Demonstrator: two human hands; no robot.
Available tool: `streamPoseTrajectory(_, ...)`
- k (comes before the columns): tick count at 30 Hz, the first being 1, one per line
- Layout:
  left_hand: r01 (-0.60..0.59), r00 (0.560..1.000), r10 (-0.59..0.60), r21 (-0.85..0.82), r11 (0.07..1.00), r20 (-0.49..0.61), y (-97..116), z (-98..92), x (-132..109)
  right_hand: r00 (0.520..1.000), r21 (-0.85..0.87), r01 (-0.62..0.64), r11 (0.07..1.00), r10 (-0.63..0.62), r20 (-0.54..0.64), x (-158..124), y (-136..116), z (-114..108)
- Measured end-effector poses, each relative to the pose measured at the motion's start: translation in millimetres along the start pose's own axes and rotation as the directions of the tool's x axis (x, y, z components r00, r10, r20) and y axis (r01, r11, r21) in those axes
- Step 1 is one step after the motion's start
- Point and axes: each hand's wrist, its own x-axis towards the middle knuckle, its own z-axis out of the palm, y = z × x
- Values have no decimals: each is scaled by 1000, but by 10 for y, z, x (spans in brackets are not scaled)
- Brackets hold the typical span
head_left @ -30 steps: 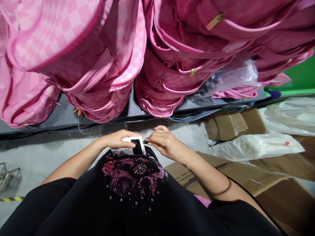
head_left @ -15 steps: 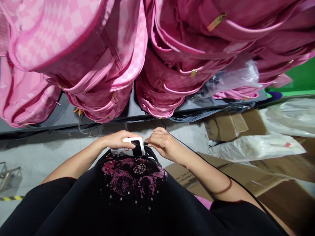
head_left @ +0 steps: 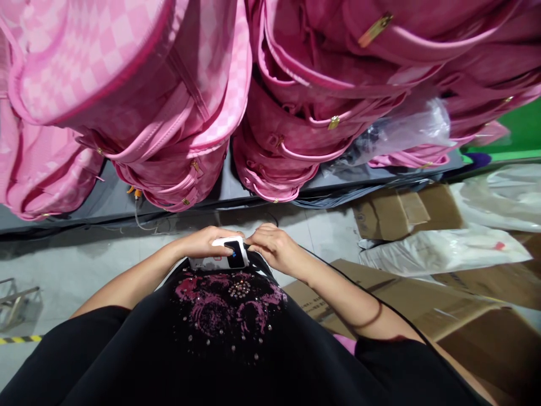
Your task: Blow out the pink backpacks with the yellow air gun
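L hand (head_left: 206, 241), at 7–8 o'clock from view ctr, has its fingers wrapped partway closed round a white device (head_left: 223, 262), thumb across the front at the edge of a dark screen (head_left: 238, 255) w/ small blue digits lit. Device sits just in front of the blk shirt (head_left: 220, 361). R hand (head_left: 273, 246), at 6 o'clock, is just off the device's 3 o'clock end; thumb & fingers pinched nearly closed on the end of a blk cable (head_left: 353, 280), which runs off toward 4 o'clock along the forearm. Can't tell if the plug is seated; fingertips hide it.

Pink bags (head_left: 173, 124) are stacked from 10 to 2 o'clock on a grey table (head_left: 113, 183). Clear plastic bag (head_left: 418, 127) at 2. Small cardboard box (head_left: 382, 217) at 3, white sack (head_left: 439, 252) btwn 3 & 4, lg open carton (head_left: 401, 290) at 4, on/near the floor.
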Motion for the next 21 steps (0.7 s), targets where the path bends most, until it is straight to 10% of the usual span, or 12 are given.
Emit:
streamPoseTrajectory(9, 38, 971, -60, -99, 994, -229, -31, -32, 161, 943, -237, -280, 930, 313, 110, 402, -48, -490)
streamPoseTrajectory(15, 61, 898, -146, -211, 976, -414, -169, 45, 157, 790, -257, -257, 932, 355, 499, 793, 0, -84)
streamPoseTrajectory(21, 150, 900, -170, -81, 985, -401, -290, 39, -332, 792, 36, -329, 944, 255, 555, 933, 139, 148)
